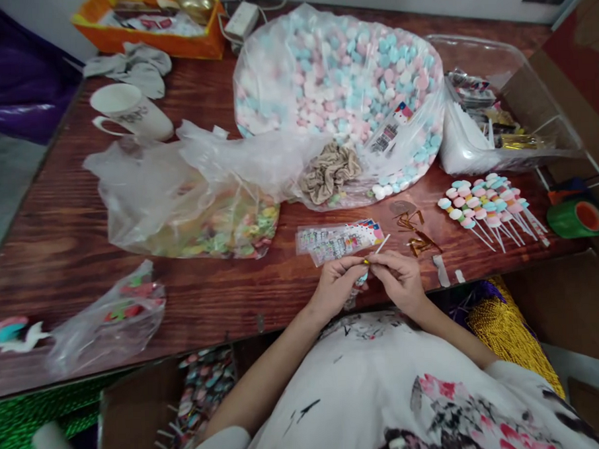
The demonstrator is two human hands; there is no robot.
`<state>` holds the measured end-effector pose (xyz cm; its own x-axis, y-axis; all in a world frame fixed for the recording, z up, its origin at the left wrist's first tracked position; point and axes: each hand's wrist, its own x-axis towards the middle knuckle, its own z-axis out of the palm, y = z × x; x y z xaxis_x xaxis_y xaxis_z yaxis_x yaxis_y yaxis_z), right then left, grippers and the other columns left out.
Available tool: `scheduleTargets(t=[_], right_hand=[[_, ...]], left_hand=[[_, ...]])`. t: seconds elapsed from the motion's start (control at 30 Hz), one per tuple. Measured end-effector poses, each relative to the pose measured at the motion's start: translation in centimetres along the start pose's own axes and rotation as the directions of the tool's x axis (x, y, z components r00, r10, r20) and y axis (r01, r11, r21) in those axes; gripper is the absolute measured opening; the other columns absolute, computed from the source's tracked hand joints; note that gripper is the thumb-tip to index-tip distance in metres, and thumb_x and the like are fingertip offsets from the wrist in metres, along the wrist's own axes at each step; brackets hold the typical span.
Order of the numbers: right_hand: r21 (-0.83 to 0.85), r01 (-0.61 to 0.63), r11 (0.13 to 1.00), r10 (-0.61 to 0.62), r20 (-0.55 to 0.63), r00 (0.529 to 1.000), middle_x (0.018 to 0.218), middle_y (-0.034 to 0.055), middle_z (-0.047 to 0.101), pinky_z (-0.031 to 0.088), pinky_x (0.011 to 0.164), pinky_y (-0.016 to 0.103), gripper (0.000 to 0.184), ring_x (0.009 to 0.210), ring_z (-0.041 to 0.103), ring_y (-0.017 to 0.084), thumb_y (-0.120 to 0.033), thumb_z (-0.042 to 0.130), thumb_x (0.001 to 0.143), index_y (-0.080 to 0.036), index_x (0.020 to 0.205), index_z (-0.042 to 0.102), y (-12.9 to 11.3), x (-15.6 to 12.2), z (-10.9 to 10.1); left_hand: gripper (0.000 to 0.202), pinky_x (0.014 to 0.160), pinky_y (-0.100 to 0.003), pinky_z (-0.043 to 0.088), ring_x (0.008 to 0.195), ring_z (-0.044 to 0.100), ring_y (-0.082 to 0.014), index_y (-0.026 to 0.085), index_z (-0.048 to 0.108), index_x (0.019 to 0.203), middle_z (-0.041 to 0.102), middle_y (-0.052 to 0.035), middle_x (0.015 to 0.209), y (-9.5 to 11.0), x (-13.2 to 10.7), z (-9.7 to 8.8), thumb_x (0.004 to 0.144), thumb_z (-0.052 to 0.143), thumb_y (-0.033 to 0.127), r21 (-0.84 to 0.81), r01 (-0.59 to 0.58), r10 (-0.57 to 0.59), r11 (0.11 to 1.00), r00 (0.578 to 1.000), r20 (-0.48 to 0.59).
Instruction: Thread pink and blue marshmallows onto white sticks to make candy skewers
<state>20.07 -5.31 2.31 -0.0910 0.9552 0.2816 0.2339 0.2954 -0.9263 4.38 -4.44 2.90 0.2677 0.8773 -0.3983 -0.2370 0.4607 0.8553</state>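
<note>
My left hand and my right hand meet at the near edge of the wooden table, fingers pinched together. Between them is a thin white stick that slants up to the right, with a small pale blue piece at its lower end. Just beyond the hands lies a flat packet of printed stickers. A huge clear bag of pink, blue and white marshmallows fills the far middle. Finished marshmallow skewers lie in a row at the right.
A clear bag of coloured sweets and a white mug are at the left. Gold twist ties lie by the stickers, green tape sits far right, a clear box behind it. A cardboard box of packed skewers stands below the table.
</note>
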Motion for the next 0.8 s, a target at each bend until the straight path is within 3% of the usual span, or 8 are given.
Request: scheduleTargets(t=[0.2,0.33,0.43,0.53,0.63,0.8], right_hand=[[0.125,-0.105,0.987,0.097,0.065,0.993,0.079,0.0007,0.068,0.051,0.066,0.028,0.02,0.068,0.062,0.012,-0.021,0.058,0.088,-0.025,0.1,0.073,-1.1,0.2,-0.2],[0.03,0.019,0.999,-0.019,0.001,1.0,0.079,0.0014,0.065,0.049,0.065,0.029,0.025,0.07,0.06,0.013,-0.018,0.054,0.089,-0.026,0.105,0.071,-1.7,-0.3,-0.5],[-0.257,0.165,0.952,-0.148,0.085,0.985,0.078,0.0034,0.064,0.046,0.069,0.033,0.031,0.074,0.058,0.016,-0.014,0.051,0.09,-0.025,0.112,0.069,-1.5,-0.6,-0.7],[-0.441,0.233,0.867,-0.174,0.171,0.97,0.079,0.005,0.065,0.043,0.073,0.036,0.038,0.076,0.057,0.018,-0.01,0.046,0.089,-0.023,0.12,0.064,-0.9,-0.7,-0.7],[-0.455,0.243,0.857,-0.181,0.175,0.968,0.08,0.0054,0.065,0.043,0.073,0.036,0.043,0.076,0.056,0.019,-0.006,0.043,0.088,-0.021,0.123,0.061,-0.6,-0.7,-0.6],[-0.432,0.258,0.864,-0.188,0.197,0.962,0.08,0.0052,0.064,0.045,0.074,0.036,0.044,0.076,0.057,0.019,-0.006,0.043,0.088,-0.022,0.125,0.059,-0.6,-0.4,-0.6]], left_hand=[[0.02,0.046,-0.019,0.046,0.044,0.056,-0.007,0.014,0.072,0.076,0.066,-0.0003,0.063,0.0,-0.1,0.5,0.066,0.075,0.031,-0.156,0.077,-0.076,0.985,0.997,0.01],[0.022,0.048,-0.021,0.046,0.046,0.054,-0.0076,0.013,0.07,0.07,0.063,-0.0001,0.061,-0.1,-0.4,1.2,0.066,0.075,0.033,-0.192,0.09,-0.087,0.977,0.996,0.024],[0.022,0.051,-0.021,0.045,0.049,0.051,-0.0078,0.013,0.066,0.065,0.057,0.0019,0.058,-0.4,-0.4,1.4,0.071,0.071,0.035,-0.101,0.002,-0.001,0.995,1.0,0.012],[0.025,0.054,-0.021,0.04,0.054,0.045,-0.0073,0.013,0.061,0.058,0.051,0.0029,0.057,-0.6,-0.4,1.1,0.075,0.065,0.031,0.068,-0.129,0.129,0.989,0.992,0.004],[0.024,0.057,-0.021,0.037,0.059,0.042,-0.0082,0.014,0.059,0.057,0.048,0.0027,0.059,-0.5,-0.4,0.7,0.077,0.063,0.027,0.161,-0.219,0.216,0.962,0.976,0.038],[0.031,0.058,-0.022,0.037,0.059,0.041,-0.0097,0.015,0.058,0.058,0.045,0.0019,0.059,-0.6,-0.2,0.4,0.079,0.065,0.037,0.186,-0.213,0.211,0.959,0.977,0.031]])
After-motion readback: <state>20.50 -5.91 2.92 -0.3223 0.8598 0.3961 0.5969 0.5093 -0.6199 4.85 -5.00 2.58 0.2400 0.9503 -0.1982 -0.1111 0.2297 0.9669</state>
